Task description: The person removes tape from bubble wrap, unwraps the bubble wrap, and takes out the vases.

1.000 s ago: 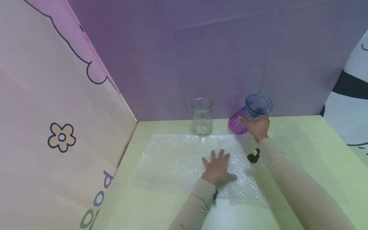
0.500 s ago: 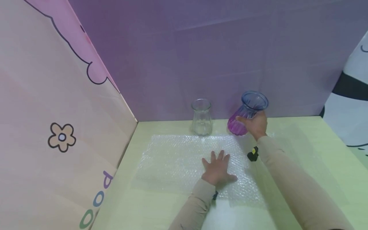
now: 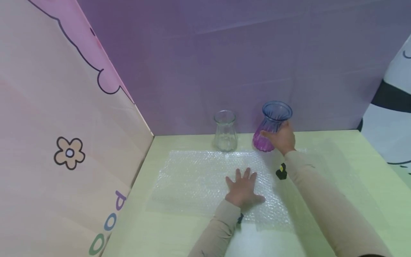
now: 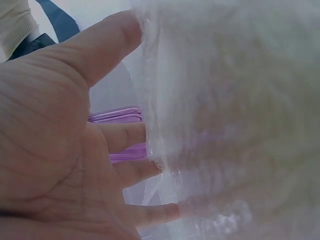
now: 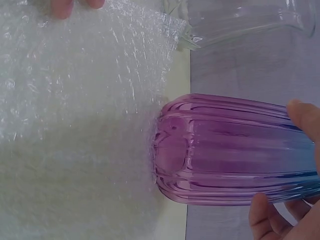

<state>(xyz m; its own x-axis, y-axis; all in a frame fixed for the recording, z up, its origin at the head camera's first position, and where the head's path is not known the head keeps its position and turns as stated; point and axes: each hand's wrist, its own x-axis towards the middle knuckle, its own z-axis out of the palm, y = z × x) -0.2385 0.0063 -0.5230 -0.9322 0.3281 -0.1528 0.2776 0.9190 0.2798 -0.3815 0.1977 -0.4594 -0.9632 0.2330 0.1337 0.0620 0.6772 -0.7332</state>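
My right hand (image 3: pixel 282 138) grips a ribbed glass vase (image 3: pixel 264 142), blue at the flared rim and pink-purple toward its base. The vase leans slightly to the right, its base by the far edge of the bubble wrap (image 3: pixel 192 180). In the right wrist view, thumb and fingers sit on opposite sides of the vase (image 5: pixel 230 150). My left hand (image 3: pixel 243 190) is spread with straight fingers over the bubble wrap. The left wrist view shows its palm (image 4: pixel 45 135), with the fingertips meeting or passing behind the wrap's edge (image 4: pixel 157 100); their exact contact is unclear.
A clear glass vase (image 3: pixel 226 135) stands upright left of the coloured one, behind the wrap. The pale table (image 3: pixel 141 221) ends at a purple backdrop (image 3: pixel 179 89). A printed panel (image 3: pixel 38 117) borders the left side, and another (image 3: pixel 391 128) the right.
My right hand has shifted a little left and tipped the coloured vase from a strong rightward lean to nearly upright. The left hand, wrap and clear vase have stayed put.
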